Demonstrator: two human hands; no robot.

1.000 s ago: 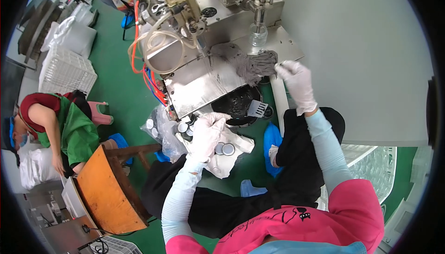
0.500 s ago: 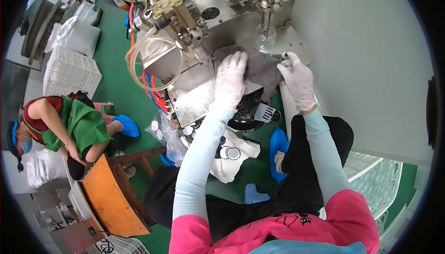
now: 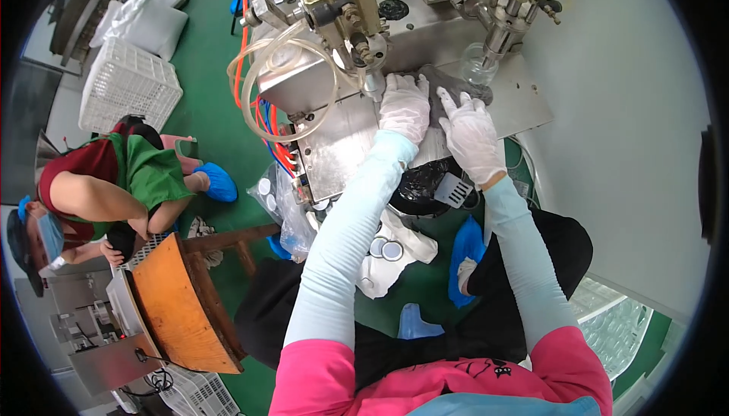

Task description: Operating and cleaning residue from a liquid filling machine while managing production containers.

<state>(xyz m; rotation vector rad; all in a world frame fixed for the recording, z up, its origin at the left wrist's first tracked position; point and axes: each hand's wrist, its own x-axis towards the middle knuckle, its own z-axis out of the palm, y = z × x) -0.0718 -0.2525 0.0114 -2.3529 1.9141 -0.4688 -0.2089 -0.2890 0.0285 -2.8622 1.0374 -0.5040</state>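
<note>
A damp-looking grey cloth (image 3: 446, 78) lies bunched on the steel top of a filling machine (image 3: 342, 150). My left hand (image 3: 404, 108), in a white glove, grips its left edge; the fingers are bent over it, close together, and the thumb is hidden. My right hand (image 3: 472, 139), also gloved, rests on the cloth's near right part with its fingers stretched and apart. Just beyond the cloth, a clear glass jar (image 3: 478, 65) sits under the right nozzle (image 3: 503, 40). A second nozzle (image 3: 372, 82) points down beside my left fingertips.
Below the machine's front edge is a black-lined bucket (image 3: 418, 188) with a slotted white plate (image 3: 453, 190) beside it. Round lids (image 3: 392, 250) lie on a white bag. A wooden stool (image 3: 178, 306) and a seated person (image 3: 144, 180) are at left. Glass jars (image 3: 615, 321) fill a crate at right.
My right hand has moved inward from the cloth's right corner onto the cloth, its fingers spreading. The cloth is bunched more tightly, and its hanging near edge is drawn up. The whole view has shifted.
</note>
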